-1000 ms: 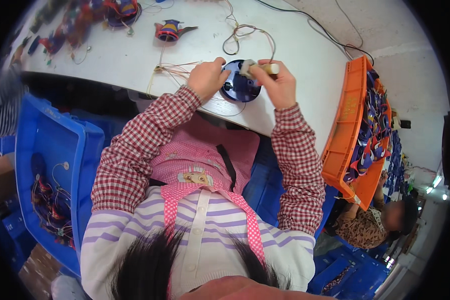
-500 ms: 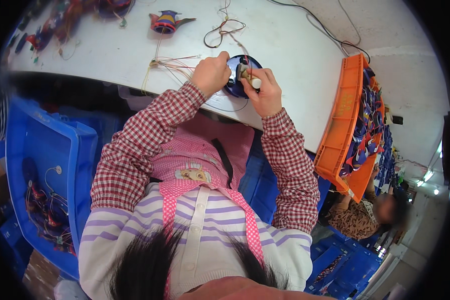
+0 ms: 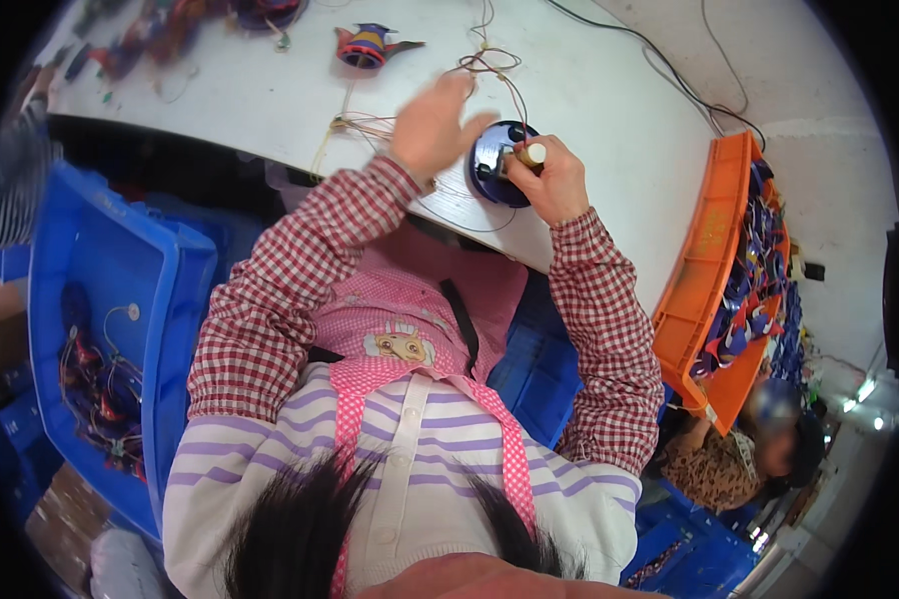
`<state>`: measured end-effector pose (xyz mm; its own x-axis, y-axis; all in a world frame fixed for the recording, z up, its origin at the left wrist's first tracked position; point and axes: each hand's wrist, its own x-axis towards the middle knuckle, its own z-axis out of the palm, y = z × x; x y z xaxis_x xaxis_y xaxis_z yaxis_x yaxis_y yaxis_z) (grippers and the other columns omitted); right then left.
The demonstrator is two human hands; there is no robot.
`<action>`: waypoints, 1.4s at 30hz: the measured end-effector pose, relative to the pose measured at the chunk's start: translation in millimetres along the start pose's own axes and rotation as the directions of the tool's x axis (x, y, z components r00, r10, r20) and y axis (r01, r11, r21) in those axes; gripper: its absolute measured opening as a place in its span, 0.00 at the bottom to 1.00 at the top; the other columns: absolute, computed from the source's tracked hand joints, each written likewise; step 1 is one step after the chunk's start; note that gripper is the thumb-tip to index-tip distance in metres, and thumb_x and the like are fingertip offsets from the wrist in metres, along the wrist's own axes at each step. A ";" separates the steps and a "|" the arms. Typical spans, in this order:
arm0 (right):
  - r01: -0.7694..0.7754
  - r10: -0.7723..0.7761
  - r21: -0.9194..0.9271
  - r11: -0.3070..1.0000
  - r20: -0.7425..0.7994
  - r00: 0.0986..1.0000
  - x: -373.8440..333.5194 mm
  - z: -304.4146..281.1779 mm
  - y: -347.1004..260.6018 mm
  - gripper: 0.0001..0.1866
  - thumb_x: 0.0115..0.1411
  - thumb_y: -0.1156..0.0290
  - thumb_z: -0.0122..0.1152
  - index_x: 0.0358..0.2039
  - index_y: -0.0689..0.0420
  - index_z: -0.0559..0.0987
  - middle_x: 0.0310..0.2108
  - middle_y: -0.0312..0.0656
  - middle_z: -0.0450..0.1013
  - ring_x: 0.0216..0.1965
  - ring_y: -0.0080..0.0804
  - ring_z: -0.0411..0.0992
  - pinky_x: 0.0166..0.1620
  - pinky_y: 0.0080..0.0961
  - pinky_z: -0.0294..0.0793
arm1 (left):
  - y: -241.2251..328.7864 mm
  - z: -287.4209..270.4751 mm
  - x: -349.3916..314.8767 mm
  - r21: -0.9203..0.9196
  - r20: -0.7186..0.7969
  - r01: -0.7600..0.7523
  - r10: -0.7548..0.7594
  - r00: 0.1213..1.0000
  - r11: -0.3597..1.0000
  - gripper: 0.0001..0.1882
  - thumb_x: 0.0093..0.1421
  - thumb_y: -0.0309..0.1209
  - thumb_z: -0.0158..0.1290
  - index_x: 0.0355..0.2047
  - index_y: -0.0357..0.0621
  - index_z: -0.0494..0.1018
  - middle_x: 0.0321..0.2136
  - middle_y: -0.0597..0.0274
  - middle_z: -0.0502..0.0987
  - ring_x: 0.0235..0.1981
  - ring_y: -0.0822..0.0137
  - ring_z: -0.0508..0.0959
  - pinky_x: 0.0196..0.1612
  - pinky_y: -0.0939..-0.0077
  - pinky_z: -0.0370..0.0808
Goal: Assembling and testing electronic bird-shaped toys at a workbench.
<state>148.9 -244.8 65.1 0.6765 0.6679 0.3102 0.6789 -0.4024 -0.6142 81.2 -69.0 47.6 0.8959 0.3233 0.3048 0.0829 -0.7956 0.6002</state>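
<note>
A dark blue round part (image 3: 485, 150) with black pieces inside lies on the white table. My right hand (image 3: 554, 182) is closed at its right side, fingers around a small yellowish piece with a round white end (image 3: 536, 154). What that piece is I cannot tell. A thin wire runs up from the round part to a brown cable (image 3: 489, 62). My left hand (image 3: 435, 130) is raised just left of the round part, slightly blurred, thumb apart from the fingers and nothing seen in it. Beside it lies a bunch of thin wires (image 3: 362, 126).
A red, blue and yellow winged toy part (image 3: 366, 48) sits farther back on the table (image 3: 619, 120). Blurred coloured parts (image 3: 145, 45) lie far left. An orange crate (image 3: 704, 260) of parts stands right, a blue bin (image 3: 175, 299) left. A person (image 3: 714, 464) is at lower right.
My left hand has come off the round part's left edge and opened. My right hand stays at the part, the white-ended piece now tilted differently. The whole view has shifted slightly.
</note>
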 end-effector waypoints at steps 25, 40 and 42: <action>0.027 0.005 -0.154 0.988 0.200 0.980 -29.7 70.0 -65.0 0.08 0.55 0.73 0.57 0.37 0.57 0.76 0.33 0.43 0.68 0.27 0.40 0.70 0.31 0.29 0.72 | -105.6 -43.3 27.3 -0.271 -0.296 0.206 -0.285 0.912 0.940 0.39 0.45 0.45 0.63 0.51 0.34 0.62 0.40 0.46 0.74 0.41 0.54 0.75 0.46 0.69 0.72; -0.053 0.050 -0.009 0.999 0.521 0.852 6.5 62.1 -60.1 0.08 0.53 0.69 0.62 0.28 0.60 0.76 0.25 0.40 0.72 0.24 0.32 0.68 0.30 0.23 0.68 | -72.9 -73.4 -70.9 -0.351 -0.701 0.088 -0.324 0.635 0.932 0.17 0.53 0.23 0.54 0.43 0.34 0.67 0.37 0.53 0.69 0.37 0.64 0.71 0.42 0.74 0.70; -0.134 0.123 -0.020 0.991 0.553 0.824 9.8 58.5 -59.8 0.08 0.53 0.68 0.63 0.27 0.60 0.76 0.23 0.39 0.72 0.23 0.29 0.67 0.29 0.22 0.67 | -76.4 -54.4 -123.2 -0.399 -0.691 0.063 -0.345 0.635 0.915 0.19 0.52 0.23 0.53 0.45 0.35 0.66 0.39 0.52 0.68 0.37 0.63 0.71 0.42 0.75 0.70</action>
<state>98.2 -177.6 62.4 0.4827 0.8473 -0.2214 0.5876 -0.5008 -0.6356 -59.3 -20.2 4.4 0.2387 0.8340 0.4974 -0.0422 -0.5028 0.8634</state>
